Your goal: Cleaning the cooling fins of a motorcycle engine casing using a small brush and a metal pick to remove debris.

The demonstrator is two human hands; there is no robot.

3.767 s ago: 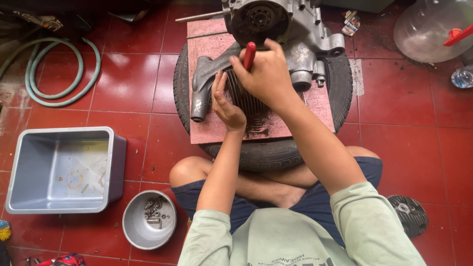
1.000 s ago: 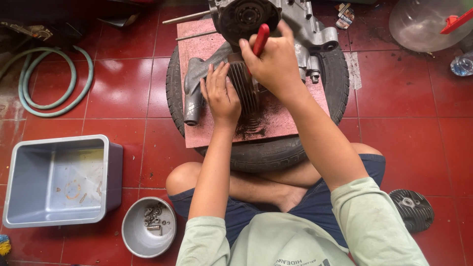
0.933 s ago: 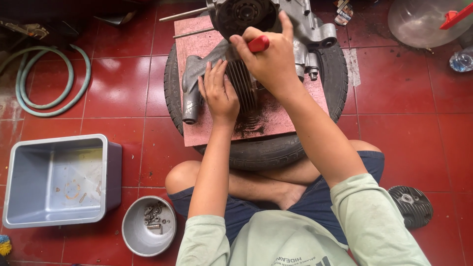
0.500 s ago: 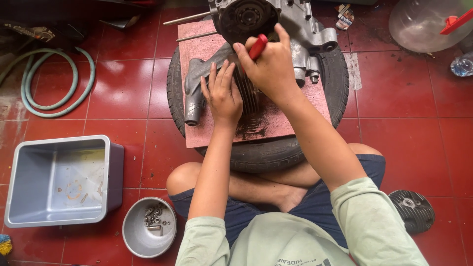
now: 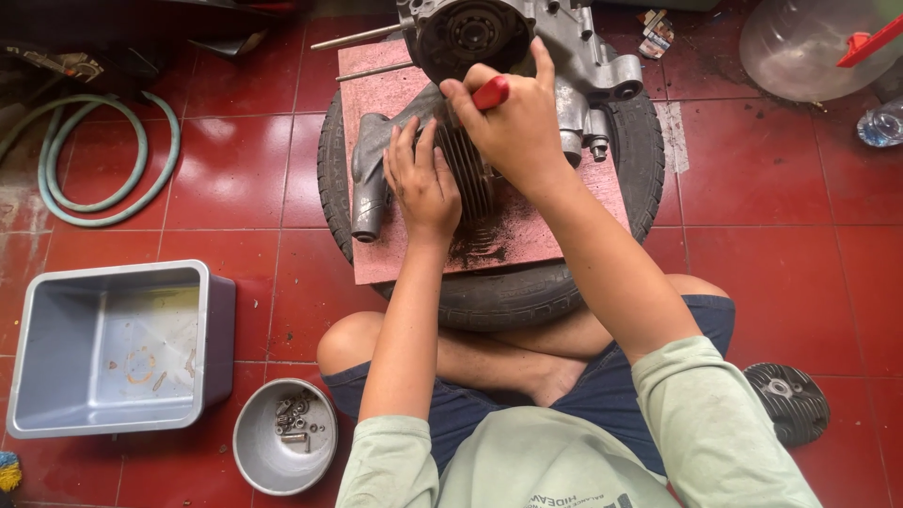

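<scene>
- Left hand (image 5: 423, 183): flat, fingers spread, pressing on the ribbed metal cylinder (image 5: 467, 169); it grips nothing.
- Right hand (image 5: 515, 127): closed around a red-handled tool (image 5: 491, 92); the tool's tip is hidden behind the hand.
- Ribbed metal cylinder: dark, closely finned, lying on a square reddish board (image 5: 395, 103) speckled with black grit.
- Board rests flat on a worn black rubber tyre (image 5: 499, 296) on the glossy red tiled floor (image 5: 762, 235).
- Cast grey engine casing (image 5: 527, 38) sits at the board's far edge, beside a curved grey metal pipe (image 5: 372, 179).
- Near the left knee: a round steel bowl (image 5: 284, 450) holding small bolts, just beside a grey rectangular plastic tub (image 5: 113, 348).
- Coiled green hose (image 5: 94, 160) lies well apart, far left.
</scene>
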